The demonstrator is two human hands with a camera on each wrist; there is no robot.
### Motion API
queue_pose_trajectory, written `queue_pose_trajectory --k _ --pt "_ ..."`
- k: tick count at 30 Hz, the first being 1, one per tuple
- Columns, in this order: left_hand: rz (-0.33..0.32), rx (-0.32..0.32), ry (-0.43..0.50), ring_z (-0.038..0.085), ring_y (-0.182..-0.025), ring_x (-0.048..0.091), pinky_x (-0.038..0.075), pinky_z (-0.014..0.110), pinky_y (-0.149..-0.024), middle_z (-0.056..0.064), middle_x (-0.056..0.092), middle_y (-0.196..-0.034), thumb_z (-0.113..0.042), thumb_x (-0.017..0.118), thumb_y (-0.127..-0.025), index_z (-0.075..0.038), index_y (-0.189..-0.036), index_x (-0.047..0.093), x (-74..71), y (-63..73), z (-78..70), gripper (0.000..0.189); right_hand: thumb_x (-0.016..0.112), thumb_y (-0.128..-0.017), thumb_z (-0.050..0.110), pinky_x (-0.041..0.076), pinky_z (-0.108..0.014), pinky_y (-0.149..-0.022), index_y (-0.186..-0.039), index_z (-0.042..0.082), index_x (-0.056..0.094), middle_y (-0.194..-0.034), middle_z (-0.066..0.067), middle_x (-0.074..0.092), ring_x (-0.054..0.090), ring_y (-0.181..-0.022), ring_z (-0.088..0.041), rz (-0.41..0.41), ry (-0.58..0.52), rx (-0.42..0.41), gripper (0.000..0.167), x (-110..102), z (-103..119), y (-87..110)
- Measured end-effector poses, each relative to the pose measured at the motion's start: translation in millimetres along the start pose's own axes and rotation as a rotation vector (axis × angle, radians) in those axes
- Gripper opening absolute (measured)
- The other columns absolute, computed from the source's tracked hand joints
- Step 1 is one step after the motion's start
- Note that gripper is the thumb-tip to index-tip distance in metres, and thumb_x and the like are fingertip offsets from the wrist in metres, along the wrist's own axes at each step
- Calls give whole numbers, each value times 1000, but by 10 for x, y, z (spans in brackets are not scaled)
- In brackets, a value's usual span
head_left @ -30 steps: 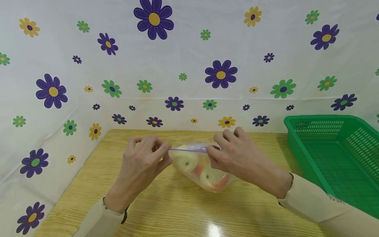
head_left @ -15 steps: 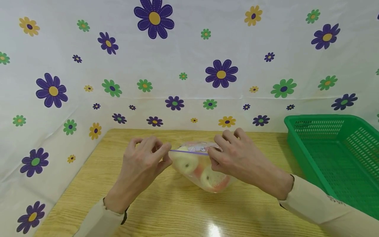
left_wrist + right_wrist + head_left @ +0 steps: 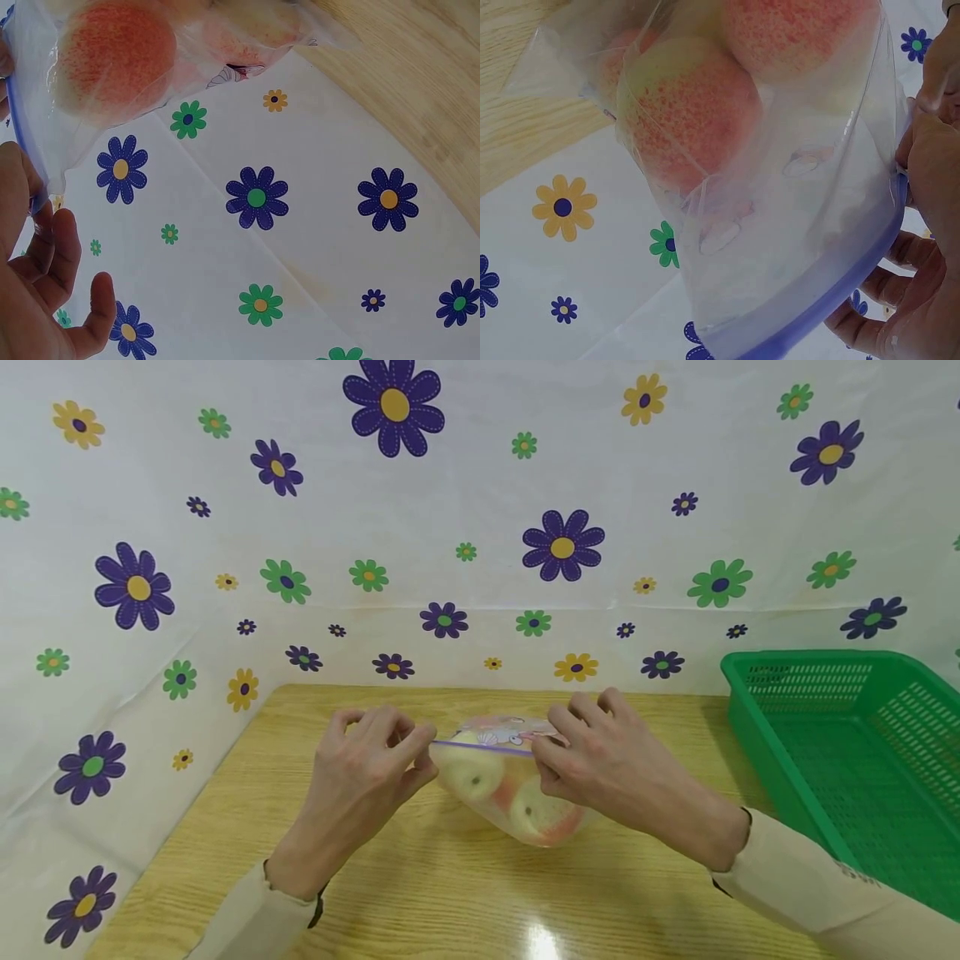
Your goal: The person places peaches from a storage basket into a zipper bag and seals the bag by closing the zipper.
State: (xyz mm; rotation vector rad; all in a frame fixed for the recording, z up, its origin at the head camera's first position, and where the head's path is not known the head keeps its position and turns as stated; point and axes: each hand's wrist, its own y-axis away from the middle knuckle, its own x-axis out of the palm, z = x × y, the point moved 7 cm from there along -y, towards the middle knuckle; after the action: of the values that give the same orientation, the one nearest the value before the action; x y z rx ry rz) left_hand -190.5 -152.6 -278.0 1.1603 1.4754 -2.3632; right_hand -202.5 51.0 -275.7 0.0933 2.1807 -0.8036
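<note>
A clear zip bag (image 3: 491, 737) with a purple zip strip and printed pictures holds several peaches (image 3: 537, 814). My left hand (image 3: 363, 768) pinches the left end of the strip between thumb and index finger. Toward its right part, my right hand (image 3: 600, 760) grips the same strip and covers that end of it. Red-blushed fruit shows through the plastic in both wrist views, a peach (image 3: 116, 64) in the left and another peach (image 3: 691, 112) in the right. Whether the zip is pressed closed cannot be made out.
A green plastic basket (image 3: 780, 764) with slotted walls stands at the right, beside the right forearm. The wooden table (image 3: 420, 893) lies under the bag. Behind it and to the left hangs a white flower-print sheet (image 3: 450, 493).
My right hand has slid slightly to the right along the zip strip, and a bit more of the purple line shows. The left hand keeps its pinch in place.
</note>
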Motion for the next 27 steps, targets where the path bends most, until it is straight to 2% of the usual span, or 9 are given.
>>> queue_pose_trajectory --k 9,27 --pt "19 -5 -19 20 -71 60 56 45 -78 6 63 -84 -10 71 -82 -16 -92 64 12 0 -4 13 67 -87 26 49 -36 -66 -84 17 57 -79 -1 54 57 -79 -23 22 -12 15 14 3 2 28" --pt "-1 -9 -12 18 -71 59 56 45 -77 5 62 -84 -10 67 -82 -16 -90 63 11 9 -6 11 70 -85 26 49 -37 -67 -82 17 57 -80 -2 57 59 -80 -24 6 -26 41 16 3 -12 95"
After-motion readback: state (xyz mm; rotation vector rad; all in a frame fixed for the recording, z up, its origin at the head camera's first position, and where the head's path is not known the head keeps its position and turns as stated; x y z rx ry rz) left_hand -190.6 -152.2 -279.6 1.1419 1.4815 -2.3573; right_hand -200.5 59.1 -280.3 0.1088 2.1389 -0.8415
